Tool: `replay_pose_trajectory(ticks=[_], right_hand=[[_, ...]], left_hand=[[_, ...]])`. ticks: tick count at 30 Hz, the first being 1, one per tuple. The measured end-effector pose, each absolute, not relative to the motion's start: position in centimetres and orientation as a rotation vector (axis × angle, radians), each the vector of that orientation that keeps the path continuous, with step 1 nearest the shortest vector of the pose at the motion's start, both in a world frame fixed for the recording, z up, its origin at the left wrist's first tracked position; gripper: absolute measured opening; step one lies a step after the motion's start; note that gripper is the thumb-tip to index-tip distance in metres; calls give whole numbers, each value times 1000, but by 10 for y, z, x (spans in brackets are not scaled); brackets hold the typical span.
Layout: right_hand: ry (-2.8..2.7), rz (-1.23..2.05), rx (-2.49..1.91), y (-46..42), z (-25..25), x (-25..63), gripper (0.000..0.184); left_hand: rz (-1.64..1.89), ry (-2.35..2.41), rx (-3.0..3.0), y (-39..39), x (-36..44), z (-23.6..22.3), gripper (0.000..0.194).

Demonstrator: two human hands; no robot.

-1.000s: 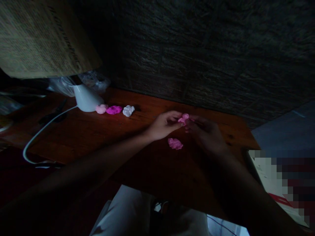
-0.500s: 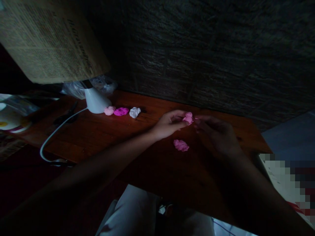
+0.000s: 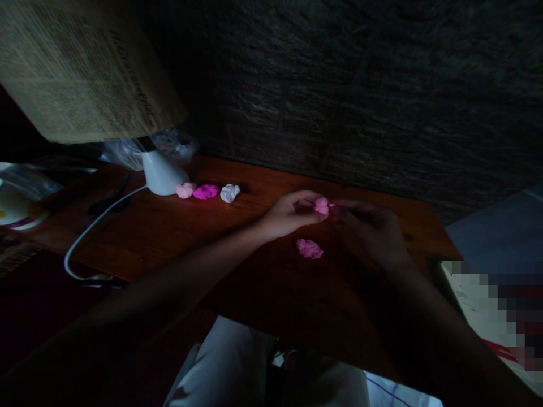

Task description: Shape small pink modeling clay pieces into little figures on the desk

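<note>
Between thumb and fingers, my left hand [image 3: 284, 215] grips a small pink clay figure [image 3: 322, 208] with a rounded top, held above the wooden table [image 3: 271, 282]. My right hand [image 3: 373, 226] is pinched at the figure's right side, its fingertips on a small pink bit there. Below the hands a loose lump of pink modelling clay [image 3: 310, 249] lies on the wood. Farther left, a pale pink lump [image 3: 185, 190], a bright magenta lump [image 3: 206, 191] and a white lump [image 3: 229, 193] sit in a row. The light is dim, so finger detail is partly lost.
A lamp with a white base [image 3: 161, 172] and a newsprint-patterned shade [image 3: 97, 73] stands at the left, its white cord [image 3: 80, 237] looping over the table's front edge. Dark scissors [image 3: 108, 200] and a clear plastic bag [image 3: 123, 155] are near it. A dark textured wall [image 3: 339, 102] rises behind.
My right fingertips drew slightly away from the figure, then came back to its right side. The figure is tilted a little differently in my left hand. The camera view has shifted slightly.
</note>
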State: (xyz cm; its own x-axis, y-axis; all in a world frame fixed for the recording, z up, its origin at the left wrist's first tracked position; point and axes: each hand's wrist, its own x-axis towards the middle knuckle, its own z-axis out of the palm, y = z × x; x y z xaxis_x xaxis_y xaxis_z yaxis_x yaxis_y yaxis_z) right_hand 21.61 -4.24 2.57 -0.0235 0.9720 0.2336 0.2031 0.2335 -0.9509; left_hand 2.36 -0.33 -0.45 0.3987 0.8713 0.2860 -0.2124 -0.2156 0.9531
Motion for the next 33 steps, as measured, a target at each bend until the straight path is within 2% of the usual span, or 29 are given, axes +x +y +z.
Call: replay_pose_trajectory(ticks=[33], right_hand=[[-1509, 982, -1153, -41, 25, 217, 38]], left_hand=[[1114, 592, 1481, -4, 23, -6, 29]])
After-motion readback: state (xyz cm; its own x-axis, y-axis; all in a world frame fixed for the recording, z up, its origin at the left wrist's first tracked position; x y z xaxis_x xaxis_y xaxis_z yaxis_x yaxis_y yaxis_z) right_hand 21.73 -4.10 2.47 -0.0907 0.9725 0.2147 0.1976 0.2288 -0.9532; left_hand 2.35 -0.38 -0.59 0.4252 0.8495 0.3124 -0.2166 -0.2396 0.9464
